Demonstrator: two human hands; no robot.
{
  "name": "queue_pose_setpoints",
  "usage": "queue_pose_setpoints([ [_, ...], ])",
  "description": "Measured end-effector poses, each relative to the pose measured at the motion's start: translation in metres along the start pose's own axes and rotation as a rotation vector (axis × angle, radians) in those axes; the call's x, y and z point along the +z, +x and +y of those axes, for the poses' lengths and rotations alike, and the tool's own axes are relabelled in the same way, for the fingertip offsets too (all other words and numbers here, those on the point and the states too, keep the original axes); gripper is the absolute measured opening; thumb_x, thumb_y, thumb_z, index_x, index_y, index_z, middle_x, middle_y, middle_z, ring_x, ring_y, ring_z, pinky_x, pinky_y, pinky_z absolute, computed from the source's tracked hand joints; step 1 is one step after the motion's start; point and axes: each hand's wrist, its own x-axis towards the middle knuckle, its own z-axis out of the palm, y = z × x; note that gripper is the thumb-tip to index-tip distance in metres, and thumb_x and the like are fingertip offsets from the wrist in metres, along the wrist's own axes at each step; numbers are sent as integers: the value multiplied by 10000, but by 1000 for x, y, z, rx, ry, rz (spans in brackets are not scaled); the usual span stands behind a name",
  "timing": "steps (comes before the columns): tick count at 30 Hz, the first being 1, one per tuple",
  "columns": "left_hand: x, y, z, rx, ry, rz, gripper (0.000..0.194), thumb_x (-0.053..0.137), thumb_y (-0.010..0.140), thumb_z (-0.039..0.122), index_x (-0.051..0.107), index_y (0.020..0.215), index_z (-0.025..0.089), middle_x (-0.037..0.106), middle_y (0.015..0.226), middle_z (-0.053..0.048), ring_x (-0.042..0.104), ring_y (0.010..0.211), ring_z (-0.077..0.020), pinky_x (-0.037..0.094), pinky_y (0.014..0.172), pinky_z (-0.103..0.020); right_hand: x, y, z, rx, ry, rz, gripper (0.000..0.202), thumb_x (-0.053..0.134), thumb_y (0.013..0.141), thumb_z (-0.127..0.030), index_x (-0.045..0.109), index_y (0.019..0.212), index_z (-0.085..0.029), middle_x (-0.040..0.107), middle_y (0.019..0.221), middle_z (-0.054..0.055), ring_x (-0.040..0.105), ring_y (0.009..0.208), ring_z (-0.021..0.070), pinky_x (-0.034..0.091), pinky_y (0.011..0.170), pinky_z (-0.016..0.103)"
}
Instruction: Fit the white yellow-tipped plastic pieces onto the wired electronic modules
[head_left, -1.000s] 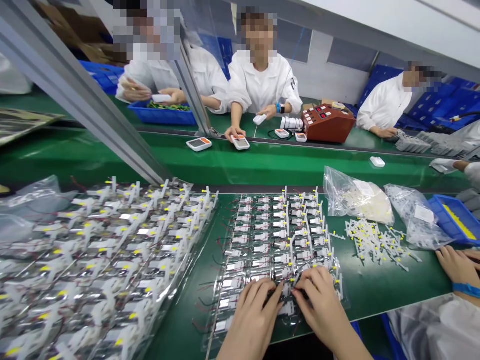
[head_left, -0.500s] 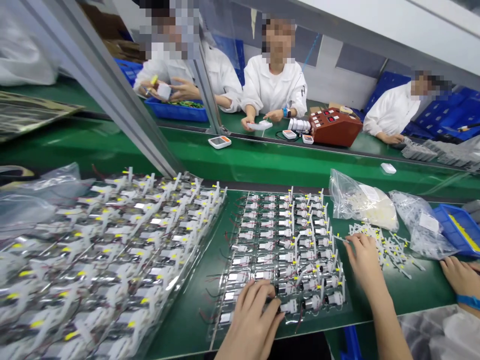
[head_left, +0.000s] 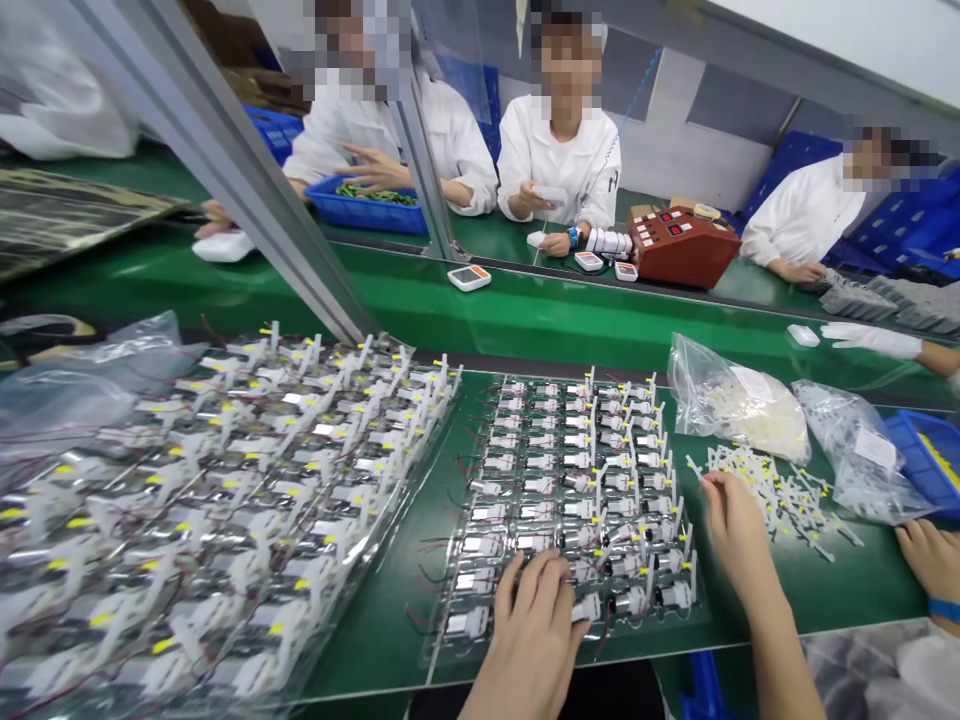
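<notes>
My left hand rests over the front row of a clear plastic tray, its fingers curled round a small motor that they mostly hide. Rows of small motors with white ends and thin red and black wires fill this tray. Several carry white plastic arms with yellow tips standing up from them. To the right of the tray, my right hand pinches one small white plastic arm between thumb and fingertips. Just beyond that hand lies a loose pile of the same white arms.
On the left, another clear tray holds many motors with arms. Clear bags of parts and a blue bin stand at the right, near a co-worker's hand. Beyond runs a green conveyor with co-workers behind it.
My right hand keeps its pinch on the white arm, which has turned. My left hand stays at the front row. A gloved hand has appeared over the conveyor at right.
</notes>
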Motion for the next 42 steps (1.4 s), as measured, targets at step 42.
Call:
queue_pose_setpoints([
  [42, -27, -10, -20, 20, -174, 392, 125, 605, 881, 143, 629, 977, 219, 747, 873, -6, 673, 891, -204, 353, 940, -384, -12, -47, -154, 356, 929, -438, 203, 664, 866, -395, 703, 878, -196, 763, 870, 66, 731, 826, 203, 572, 765, 262],
])
